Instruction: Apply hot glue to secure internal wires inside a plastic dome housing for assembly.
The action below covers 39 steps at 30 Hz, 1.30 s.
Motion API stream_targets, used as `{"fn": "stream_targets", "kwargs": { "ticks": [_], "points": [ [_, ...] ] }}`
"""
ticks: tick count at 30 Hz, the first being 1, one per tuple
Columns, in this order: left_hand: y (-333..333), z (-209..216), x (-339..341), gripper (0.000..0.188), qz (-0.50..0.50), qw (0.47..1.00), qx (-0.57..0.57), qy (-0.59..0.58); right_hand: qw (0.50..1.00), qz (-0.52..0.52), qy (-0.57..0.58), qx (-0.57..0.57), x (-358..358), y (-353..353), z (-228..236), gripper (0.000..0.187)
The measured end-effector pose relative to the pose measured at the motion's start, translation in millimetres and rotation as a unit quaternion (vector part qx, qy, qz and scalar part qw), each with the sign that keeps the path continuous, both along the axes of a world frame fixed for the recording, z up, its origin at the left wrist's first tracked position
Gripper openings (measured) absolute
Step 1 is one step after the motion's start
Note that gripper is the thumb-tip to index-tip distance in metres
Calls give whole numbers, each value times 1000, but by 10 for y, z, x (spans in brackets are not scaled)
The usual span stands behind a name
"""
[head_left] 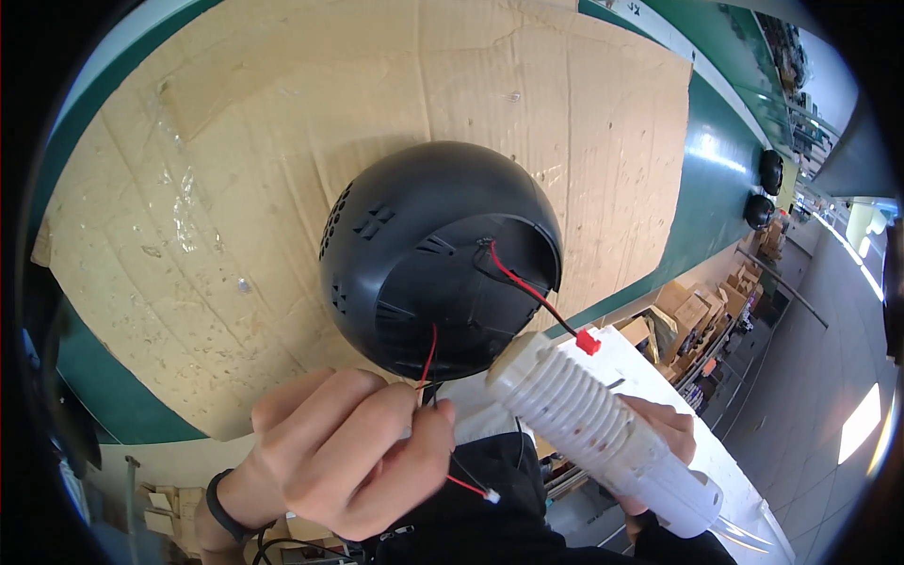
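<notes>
A round black plastic housing (414, 226) with vent holes lies on the cardboard, its open recess facing me. From the recess comes a red and black wire pair (527, 290) ending in a red connector (588, 341). My left hand (353, 443) is closed at the housing's near edge, pinching a second, thinner red and black wire pair (433, 353). Below the fingers a small white connector (491, 495) hangs from thin wires. My right hand (664, 428), partly hidden, grips a white heat gun (603, 433) with a ribbed barrel, its nozzle beside the housing's near right rim.
A large cardboard sheet (235, 122) covers the green table (711, 179). Two black round parts (765, 188) stand far right on the table. Shelves with cardboard boxes (692, 306) are beyond the right edge, near a white surface (678, 405).
</notes>
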<state>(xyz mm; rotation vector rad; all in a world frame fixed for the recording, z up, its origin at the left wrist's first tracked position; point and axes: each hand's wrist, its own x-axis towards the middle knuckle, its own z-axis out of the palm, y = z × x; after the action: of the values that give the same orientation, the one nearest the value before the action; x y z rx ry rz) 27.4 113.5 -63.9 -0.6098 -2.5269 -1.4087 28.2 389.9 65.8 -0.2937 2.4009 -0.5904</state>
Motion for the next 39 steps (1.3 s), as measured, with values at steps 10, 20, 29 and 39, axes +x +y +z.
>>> {"fn": "stream_targets", "kwargs": {
  "ticks": [10,20,29,39],
  "points": [
    [12,-69,50,19,-61,995,82,-1,983,-76,-118,-122,-172,-130,-157,25],
    [40,-108,58,18,-77,991,113,-7,989,-35,-106,-95,-243,-84,-169,27],
    [5,-117,71,17,-67,990,123,-6,989,-70,-91,-96,-247,-165,-120,25],
    [-36,-111,79,19,-63,989,128,-26,985,-72,-95,-122,-279,-143,-160,25]
  ]
}}
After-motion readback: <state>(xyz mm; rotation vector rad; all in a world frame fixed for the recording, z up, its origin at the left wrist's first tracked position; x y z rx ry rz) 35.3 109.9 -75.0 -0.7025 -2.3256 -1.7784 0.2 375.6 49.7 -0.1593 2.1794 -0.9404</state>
